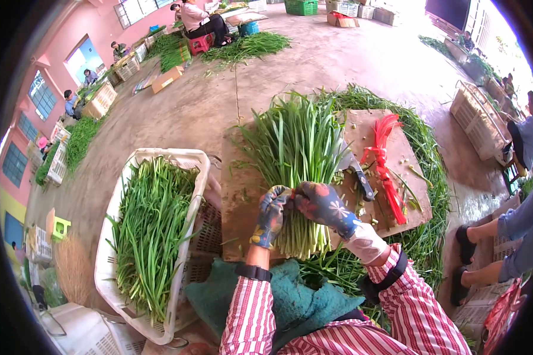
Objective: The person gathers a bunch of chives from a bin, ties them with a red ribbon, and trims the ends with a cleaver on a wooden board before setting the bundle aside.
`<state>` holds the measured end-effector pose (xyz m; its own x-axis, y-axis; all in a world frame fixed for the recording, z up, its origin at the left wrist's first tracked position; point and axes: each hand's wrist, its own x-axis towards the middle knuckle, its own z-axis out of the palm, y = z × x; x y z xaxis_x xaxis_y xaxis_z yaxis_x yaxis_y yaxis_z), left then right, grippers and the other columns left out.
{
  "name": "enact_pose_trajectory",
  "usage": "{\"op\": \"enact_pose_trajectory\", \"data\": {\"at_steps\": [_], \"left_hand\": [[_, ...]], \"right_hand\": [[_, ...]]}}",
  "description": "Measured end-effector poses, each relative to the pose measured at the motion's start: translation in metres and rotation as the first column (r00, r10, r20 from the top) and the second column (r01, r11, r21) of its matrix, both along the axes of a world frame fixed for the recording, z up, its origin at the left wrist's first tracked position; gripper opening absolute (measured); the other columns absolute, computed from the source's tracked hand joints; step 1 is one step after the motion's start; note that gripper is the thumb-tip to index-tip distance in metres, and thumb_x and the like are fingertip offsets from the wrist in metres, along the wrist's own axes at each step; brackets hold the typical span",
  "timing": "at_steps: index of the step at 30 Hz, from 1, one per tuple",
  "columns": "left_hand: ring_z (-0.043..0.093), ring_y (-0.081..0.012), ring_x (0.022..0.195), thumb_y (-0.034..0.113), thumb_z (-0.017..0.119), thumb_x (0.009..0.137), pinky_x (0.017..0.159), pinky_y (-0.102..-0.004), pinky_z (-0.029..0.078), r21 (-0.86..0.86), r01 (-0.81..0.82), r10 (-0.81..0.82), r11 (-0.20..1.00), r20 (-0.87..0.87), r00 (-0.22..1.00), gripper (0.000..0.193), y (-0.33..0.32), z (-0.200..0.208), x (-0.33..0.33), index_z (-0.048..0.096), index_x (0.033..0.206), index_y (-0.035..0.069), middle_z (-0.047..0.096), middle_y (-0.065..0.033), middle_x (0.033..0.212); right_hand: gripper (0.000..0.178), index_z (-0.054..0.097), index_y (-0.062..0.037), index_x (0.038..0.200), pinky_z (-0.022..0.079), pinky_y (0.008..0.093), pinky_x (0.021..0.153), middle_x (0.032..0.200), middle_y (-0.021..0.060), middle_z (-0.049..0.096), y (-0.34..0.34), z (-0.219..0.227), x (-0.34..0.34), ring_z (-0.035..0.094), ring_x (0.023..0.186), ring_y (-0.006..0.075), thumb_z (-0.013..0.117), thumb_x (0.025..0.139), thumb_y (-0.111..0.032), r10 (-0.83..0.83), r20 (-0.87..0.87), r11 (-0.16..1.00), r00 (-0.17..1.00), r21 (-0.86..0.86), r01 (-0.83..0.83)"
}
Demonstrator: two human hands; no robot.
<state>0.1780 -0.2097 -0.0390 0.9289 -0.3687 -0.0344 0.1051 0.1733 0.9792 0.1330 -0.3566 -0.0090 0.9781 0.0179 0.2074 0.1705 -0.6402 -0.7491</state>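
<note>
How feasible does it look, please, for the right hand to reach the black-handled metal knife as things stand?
Probably yes: the knife lies on the brown flat board, its handle uncovered beside the floral-gloved right hand. That hand would likely first have to leave the green leafy bunch.

A produce workshop, shown by seated workers (202, 22), slatted crates (477, 121) and heaped greens (251, 47).

The board (237, 216) looks to me like worn, matt wood, and the knife (355, 173) on it has a smooth metal blade. The ties (381, 155) are thin, glossy plastic, the crate (105, 272) stiffer, duller plastic. Rough, matted cloth (219, 302) here; smooth woven sleeves (250, 313); leaves (293, 142) softly glossy; floor (189, 112) like smooth concrete.
</note>
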Motion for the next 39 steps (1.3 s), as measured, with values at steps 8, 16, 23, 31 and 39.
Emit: {"op": "enact_pose_trajectory", "data": {"at_steps": [8, 16, 23, 31, 39], "left_hand": [[0.054, -0.0083, 0.069, 0.030, 0.043, 0.091, 0.061, -0.0217, 0.044, 0.057, -0.139, 0.117, 0.989, 0.290, 0.950, 0.026, 0.003, -0.025, 0.013, 0.058, 0.102, 0.012, 0.054, -0.0008, 0.082], [0.056, -0.0105, 0.060, 0.030, 0.040, 0.092, 0.055, -0.0234, 0.044, -0.005, -0.125, 0.124, 0.992, 0.136, 0.983, 0.028, -0.004, -0.019, 0.004, 0.051, 0.110, 0.012, 0.061, -0.0035, 0.077], [0.059, -0.0132, 0.069, 0.032, 0.040, 0.092, 0.063, -0.0253, 0.047, -0.253, -0.049, 0.027, 0.966, -0.090, 0.996, 0.035, 0.010, 0.006, -0.010, 0.052, 0.114, 0.007, 0.063, -0.0087, 0.087], [0.060, -0.0159, 0.082, 0.022, 0.050, 0.088, 0.073, -0.0295, 0.049, -0.366, -0.257, 0.223, 0.894, -0.132, 0.966, 0.030, 0.007, -0.001, -0.024, 0.055, 0.111, 0.004, 0.061, -0.0088, 0.097], [0.059, -0.0151, 0.082, 0.014, 0.062, 0.079, 0.070, -0.0266, 0.047, -0.001, -0.466, 0.464, 0.885, 0.099, 0.880, 0.033, 0.016, -0.002, -0.043, 0.054, 0.109, 0.006, 0.061, -0.0080, 0.099]], "right_hand": [[0.034, 0.057, -0.0041, 0.083, 0.046, 0.0327, 0.061, 0.071, 0.0107, 0.060, 0.012, 0.038, -0.007, 0.059, 0.066, 0.0227, 0.064, 0.075, -0.037, 0.024, -0.234, 0.990, 0.972, -0.127, -0.055], [0.016, 0.046, -0.0055, 0.074, 0.042, 0.0387, 0.054, 0.066, 0.0143, 0.053, 0.013, 0.014, -0.003, 0.056, 0.064, 0.0339, 0.051, 0.082, -0.019, -0.073, -0.018, 0.967, 0.997, -0.246, 0.066], [0.009, 0.049, -0.0058, 0.078, 0.042, 0.0378, 0.054, 0.067, 0.0139, 0.053, 0.002, -0.010, 0.006, 0.056, 0.065, 0.0335, 0.055, 0.073, -0.010, -0.029, 0.141, 0.987, 0.990, -0.155, 0.051], [0.015, 0.051, -0.0058, 0.079, 0.044, 0.0404, 0.056, 0.068, 0.0161, 0.055, 0.005, -0.004, 0.007, 0.056, 0.068, 0.0368, 0.055, 0.079, -0.020, -0.028, 0.141, 0.986, 0.990, -0.158, 0.051], [0.016, 0.052, -0.0057, 0.078, 0.043, 0.0432, 0.056, 0.071, 0.0174, 0.056, 0.004, -0.003, 0.002, 0.056, 0.069, 0.0372, 0.054, 0.081, -0.021, -0.055, 0.086, 0.990, 0.995, -0.123, 0.066]]}}
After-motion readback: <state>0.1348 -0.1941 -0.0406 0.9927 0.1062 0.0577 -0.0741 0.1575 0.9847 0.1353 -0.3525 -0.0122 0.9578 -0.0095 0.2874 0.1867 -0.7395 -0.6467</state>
